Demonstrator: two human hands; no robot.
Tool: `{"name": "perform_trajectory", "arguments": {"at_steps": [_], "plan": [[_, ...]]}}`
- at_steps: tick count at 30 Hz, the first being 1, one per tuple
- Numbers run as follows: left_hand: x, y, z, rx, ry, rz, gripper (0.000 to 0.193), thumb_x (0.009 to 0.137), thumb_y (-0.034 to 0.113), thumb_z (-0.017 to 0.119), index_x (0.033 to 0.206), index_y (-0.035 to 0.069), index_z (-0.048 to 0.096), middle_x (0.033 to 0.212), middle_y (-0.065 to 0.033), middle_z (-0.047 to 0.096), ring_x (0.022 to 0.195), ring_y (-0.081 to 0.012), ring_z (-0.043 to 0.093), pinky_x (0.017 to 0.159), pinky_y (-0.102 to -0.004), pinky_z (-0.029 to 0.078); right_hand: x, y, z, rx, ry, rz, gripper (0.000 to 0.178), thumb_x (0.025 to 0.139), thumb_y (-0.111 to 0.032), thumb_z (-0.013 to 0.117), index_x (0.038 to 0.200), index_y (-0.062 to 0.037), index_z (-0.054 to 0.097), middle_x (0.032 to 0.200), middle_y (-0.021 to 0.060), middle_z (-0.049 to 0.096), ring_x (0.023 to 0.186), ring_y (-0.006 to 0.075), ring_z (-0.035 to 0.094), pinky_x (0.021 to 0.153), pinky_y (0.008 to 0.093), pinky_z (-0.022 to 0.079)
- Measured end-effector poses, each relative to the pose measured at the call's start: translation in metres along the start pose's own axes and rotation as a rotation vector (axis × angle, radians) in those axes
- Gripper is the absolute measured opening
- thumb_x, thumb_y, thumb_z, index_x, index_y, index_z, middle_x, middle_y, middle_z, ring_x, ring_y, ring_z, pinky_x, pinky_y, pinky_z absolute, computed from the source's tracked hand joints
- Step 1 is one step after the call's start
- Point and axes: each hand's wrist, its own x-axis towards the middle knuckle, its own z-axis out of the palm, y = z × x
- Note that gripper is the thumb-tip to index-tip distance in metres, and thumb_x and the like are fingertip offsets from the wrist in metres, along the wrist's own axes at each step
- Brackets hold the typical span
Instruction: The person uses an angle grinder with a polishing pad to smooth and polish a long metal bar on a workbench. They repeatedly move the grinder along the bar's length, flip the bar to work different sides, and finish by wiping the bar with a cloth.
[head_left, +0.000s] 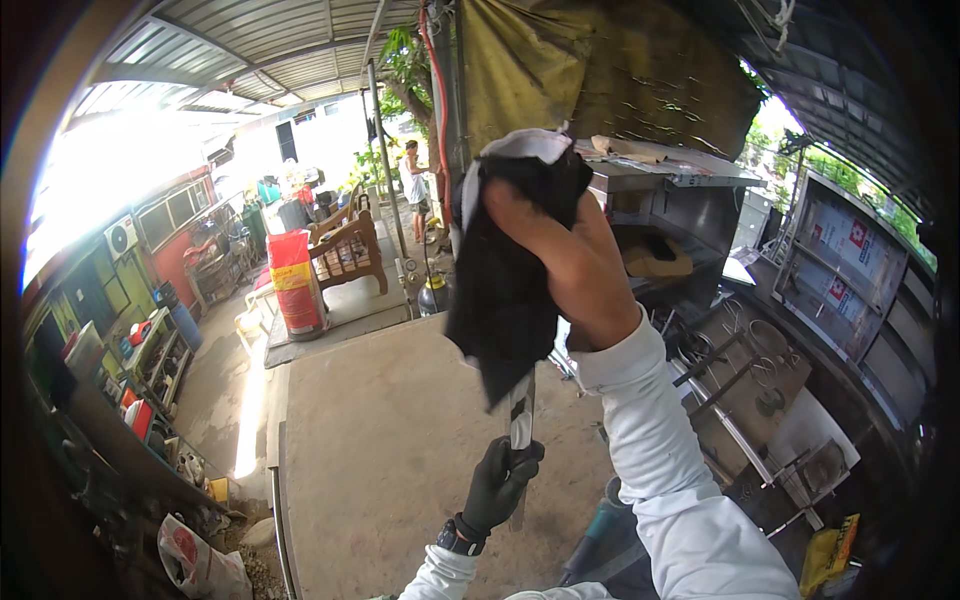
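My left hand (500, 485), in a black glove with a watch at the wrist, is closed round the lower end of a shiny flat metal bar (522, 415). The bar points upward and its top disappears behind a black cloth (505, 290) with a whitish edge. Bare and raised above the left one, my right hand (560, 240) grips that cloth, which hangs down over the bar. Whether the cloth is wrapped round the bar or only lies against it, I cannot tell. Both hands are over a wide brown tabletop (400, 440).
A teal tool (598, 530) lies by my right forearm. Farther off stand a red and yellow sack (293, 285) and a wooden bench (350, 250). A metal cabinet (690, 215) is at the back right, beside a board with wire rings (765, 345). A person (413, 185) stands in the distance.
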Motion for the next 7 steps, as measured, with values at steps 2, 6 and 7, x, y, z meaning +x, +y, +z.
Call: {"name": "perform_trajectory", "arguments": {"at_steps": [2,6,7], "plan": [[0.001,-0.006,0.006,-0.015,0.007,0.0,0.032,0.107,0.009,0.067,0.136,0.002,0.052,0.121,-0.0089,0.068,0.109,-0.0151,0.063,0.098,-0.0346,0.052,-0.002,0.013,0.004,-0.175,0.063,-0.165,0.031,0.104,-0.018,0.075,0.13,-0.0018,0.071,0.116,0.0041,0.076,0.105,0.0143,0.07,0.096,0.0326,0.056],[-0.009,-0.033,0.033,0.01,0.301,0.1,0.019,0.106,0.01,0.07,0.12,0.005,0.057,0.104,-0.0004,0.067,0.086,-0.0084,0.059,0.082,-0.0272,0.051,-0.061,0.034,0.02,-0.101,0.172,0.06,0.042,0.103,-0.028,0.078,0.134,-0.0021,0.068,0.12,0.005,0.075,0.114,0.0146,0.067,0.103,0.0326,0.052],[-0.009,-0.041,0.038,0.012,0.337,0.112,0.022,0.106,0.012,0.072,0.121,0.005,0.057,0.106,-0.0008,0.068,0.089,-0.0082,0.059,0.083,-0.0269,0.051,-0.059,0.034,0.019,-0.104,0.165,0.057,0.042,0.103,-0.028,0.078,0.134,-0.0021,0.068,0.12,0.005,0.075,0.114,0.0146,0.067,0.103,0.0326,0.052]]}}
